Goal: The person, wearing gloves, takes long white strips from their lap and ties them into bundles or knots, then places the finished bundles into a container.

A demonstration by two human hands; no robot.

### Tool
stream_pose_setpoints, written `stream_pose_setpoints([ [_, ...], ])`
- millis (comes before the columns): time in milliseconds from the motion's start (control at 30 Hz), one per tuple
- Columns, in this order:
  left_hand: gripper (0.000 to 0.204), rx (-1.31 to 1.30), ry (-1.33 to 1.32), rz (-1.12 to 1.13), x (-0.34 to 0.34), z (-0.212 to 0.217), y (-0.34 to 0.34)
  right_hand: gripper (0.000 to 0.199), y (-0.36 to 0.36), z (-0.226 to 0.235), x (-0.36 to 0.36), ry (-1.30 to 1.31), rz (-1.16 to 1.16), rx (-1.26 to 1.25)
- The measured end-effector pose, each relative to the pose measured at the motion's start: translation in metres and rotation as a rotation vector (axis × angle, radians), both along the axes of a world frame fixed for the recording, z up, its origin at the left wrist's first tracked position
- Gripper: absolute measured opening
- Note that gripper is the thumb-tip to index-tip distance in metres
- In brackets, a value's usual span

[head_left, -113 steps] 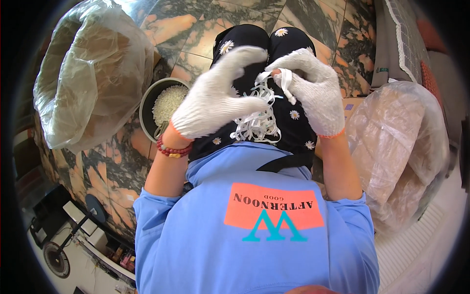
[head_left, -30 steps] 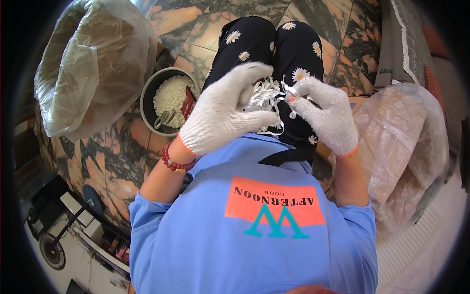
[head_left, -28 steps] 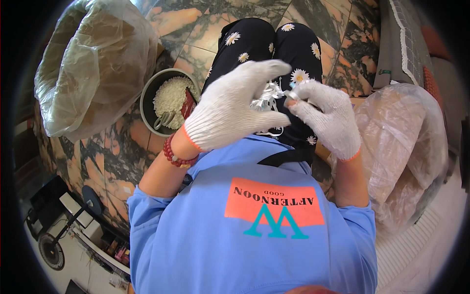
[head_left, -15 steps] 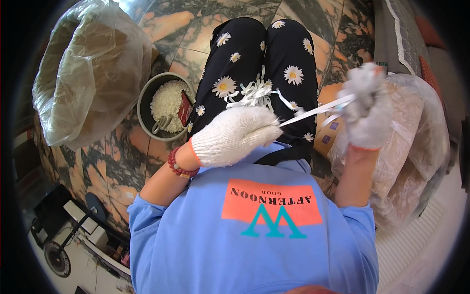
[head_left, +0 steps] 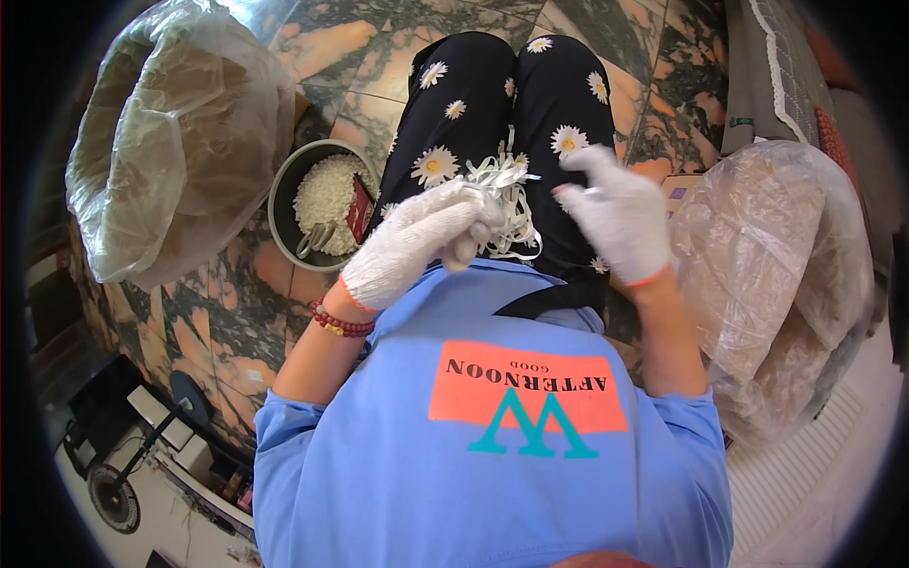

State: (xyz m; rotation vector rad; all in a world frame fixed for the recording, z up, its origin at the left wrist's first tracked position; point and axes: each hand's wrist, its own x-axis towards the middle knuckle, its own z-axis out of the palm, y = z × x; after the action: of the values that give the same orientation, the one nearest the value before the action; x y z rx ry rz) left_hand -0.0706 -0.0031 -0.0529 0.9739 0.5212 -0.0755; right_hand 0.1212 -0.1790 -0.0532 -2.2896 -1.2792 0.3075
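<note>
A tangled bundle of thin white ribbons [head_left: 511, 204] lies on my lap, over black trousers with a daisy print. My left hand [head_left: 421, 232], in a white knit glove, is at the bundle's left side with its fingers curled in. Whatever lies between those fingers is too small to make out. On the bundle's other side, my gloved right hand [head_left: 620, 218] is raised over my right thigh. Its thumb and forefinger are apart, and I see no ribbon in it.
On the left stand a large clear plastic bag [head_left: 180, 142] and a grey pot [head_left: 279, 222] of small white pieces with a red packet and a metal tool. To the right, another clear bag [head_left: 757, 275] holds pale contents, beside a grey sofa [head_left: 786, 85]. The floor is marble tile.
The ribbon stretched between my hands is gone from between them. My right hand has come inward and opened; my left hand has shifted left and turned. The bundle hangs lower and looser.
</note>
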Motion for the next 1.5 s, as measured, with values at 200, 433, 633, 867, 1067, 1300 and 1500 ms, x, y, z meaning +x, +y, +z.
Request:
stream_pose_setpoints([
  [200, 0.024, 0.474, 0.158, -0.198, 0.013, 0.015, 0.003, 0.007, 0.026, -0.05, -0.022, -0.513, 0.169, -0.163],
  [433, 0.029, 1.03, -0.156, -0.154, 0.038, 0.01, -0.008, 0.016, 0.014, 0.008, -0.023, 0.188, 0.177, 0.302],
  [633, 0.014, 0.994, -0.261, -0.33, 0.042, 0.011, -0.01, 0.008, 0.004, 0.038, -0.001, 0.438, -0.279, 0.778],
  [867, 0.024, 0.876, -0.3, -0.417, 0.03, 0.015, 0.005, 0.021, -0.013, 0.036, 0.019, 1.608, 0.079, 0.901],
  [1067, 0.032, 0.462, -0.13, -0.333, 0.029, 0.023, 0.005, 0.017, -0.004, 0.013, 0.002, 0.582, 0.205, 0.311],
  [1300, 0.03, 0.367, -0.163, -0.412, 0.026, 0.002, -0.01, 0.04, 0.016, 0.035, -0.018, 1.838, -0.227, 0.916],
  [1500, 0.031, 0.458, -0.2, -0.5, 0.013, 0.006, 0.001, 0.04, -0.036, 0.051, 0.068, 1.7, 0.039, 1.223],
])
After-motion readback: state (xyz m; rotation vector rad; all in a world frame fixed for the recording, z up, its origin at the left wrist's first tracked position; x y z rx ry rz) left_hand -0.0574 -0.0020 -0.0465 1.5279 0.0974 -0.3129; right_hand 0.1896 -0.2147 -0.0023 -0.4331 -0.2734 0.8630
